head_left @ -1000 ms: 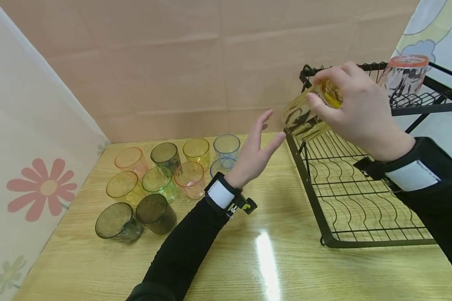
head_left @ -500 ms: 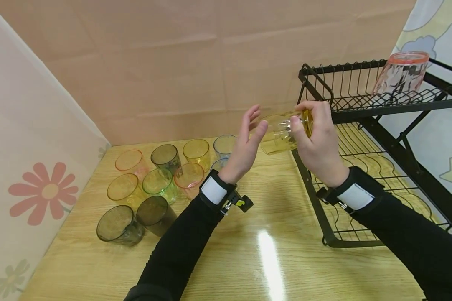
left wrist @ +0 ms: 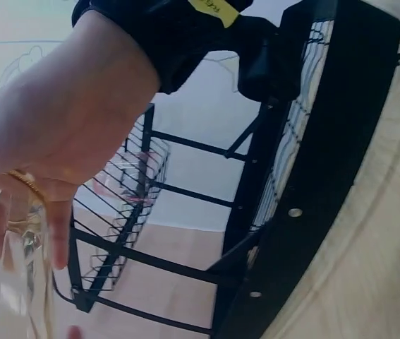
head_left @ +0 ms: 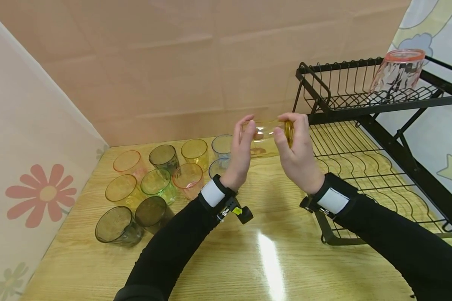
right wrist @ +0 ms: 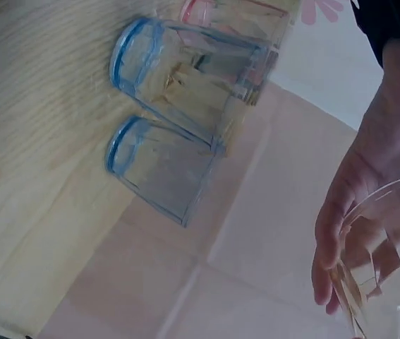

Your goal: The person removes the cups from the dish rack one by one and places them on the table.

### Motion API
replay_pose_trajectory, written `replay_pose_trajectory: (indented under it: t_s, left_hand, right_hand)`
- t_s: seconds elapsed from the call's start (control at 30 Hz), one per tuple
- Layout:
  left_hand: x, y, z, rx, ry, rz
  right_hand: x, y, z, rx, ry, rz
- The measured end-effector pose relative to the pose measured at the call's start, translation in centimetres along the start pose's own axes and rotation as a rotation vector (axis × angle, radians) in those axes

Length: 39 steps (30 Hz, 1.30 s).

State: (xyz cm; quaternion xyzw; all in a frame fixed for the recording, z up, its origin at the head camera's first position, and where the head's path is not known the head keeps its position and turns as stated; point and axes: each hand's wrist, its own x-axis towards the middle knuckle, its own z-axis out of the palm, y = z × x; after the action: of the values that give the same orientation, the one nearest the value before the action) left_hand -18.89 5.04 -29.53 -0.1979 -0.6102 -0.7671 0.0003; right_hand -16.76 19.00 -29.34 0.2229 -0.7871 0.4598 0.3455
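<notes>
A yellow drinking glass (head_left: 264, 140) lies sideways in the air between both hands, above the table. The right hand (head_left: 301, 161) grips it near its thick amber base, thumb in front and fingers over the top. At the rim end, the left hand (head_left: 238, 161) holds the glass between thumb and curled fingers. In the right wrist view the left hand (right wrist: 358, 191) is around the clear rim. The left wrist view shows the right hand (left wrist: 58, 113) at the base end. Several upright glasses stand at left, including a blue glass (head_left: 222, 145) partly behind the left hand.
A black two-tier dish rack (head_left: 355, 112) stands at right. On its upper shelf sits an upside-down pink glass (head_left: 399, 73). Pink, yellow, green and a dark grey glass (head_left: 118, 228) are grouped on the wooden table (head_left: 226, 259). A pinkish wall covering (head_left: 154, 71) closes the back.
The right hand has brought the yellow glass left and down, away from the rack, turning it level. The left hand has changed from open fingers to holding the rim end.
</notes>
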Motion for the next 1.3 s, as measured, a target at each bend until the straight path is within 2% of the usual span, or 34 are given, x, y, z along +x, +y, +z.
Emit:
replay_pose_trajectory:
  t_s: [0.1, 0.17, 0.27, 0.4, 0.57, 0.67, 0.83, 0.93, 1.03, 1.13, 1.3]
  left_hand:
    - [-0.4, 0.0, -0.8, 0.002, 0.026, -0.007]
    - [-0.7, 0.2, -1.6, 0.035, 0.022, -0.016]
    - [-1.3, 0.7, -2.9, 0.099, -0.024, 0.001]
    - [-2.4, 1.1, -4.7, 0.187, -0.107, 0.030]
    - [-4.3, 1.4, -6.9, 0.364, -0.200, -0.021]
    - [-5.6, 1.8, -8.2, 0.516, -0.255, -0.056]
    - [-8.0, 2.0, -10.7, 0.770, -0.345, -0.010]
    - [-9.3, 1.9, -11.9, 0.932, -0.364, 0.047]
    - [-10.3, 1.8, -12.9, 1.106, -0.378, 0.120]
    - [-11.0, 1.7, -13.8, 1.274, -0.399, 0.221]
    - [-11.7, 1.3, -14.8, 1.425, -0.457, 0.312]
  right_hand:
    - [-0.3, -0.1, -0.1, 0.001, -0.100, 0.008]
    - [-0.2, -0.1, -0.6, -0.027, -0.185, -0.020]
    - [0.3, 0.0, -1.7, -0.081, -0.309, -0.104]
    - [1.7, 0.2, -3.7, -0.204, -0.430, -0.229]
    - [3.9, 0.6, -6.2, -0.405, -0.506, -0.370]
    - [5.4, 0.6, -7.6, -0.491, -0.529, -0.412]
    - [7.4, 0.6, -9.4, -0.603, -0.577, -0.398]
    - [8.4, 0.6, -10.3, -0.653, -0.599, -0.371]
    - [9.2, 0.7, -11.2, -0.694, -0.613, -0.323]
    - [9.8, 0.9, -11.9, -0.737, -0.627, -0.262]
    - [11.0, 1.2, -13.4, -0.792, -0.650, -0.142]
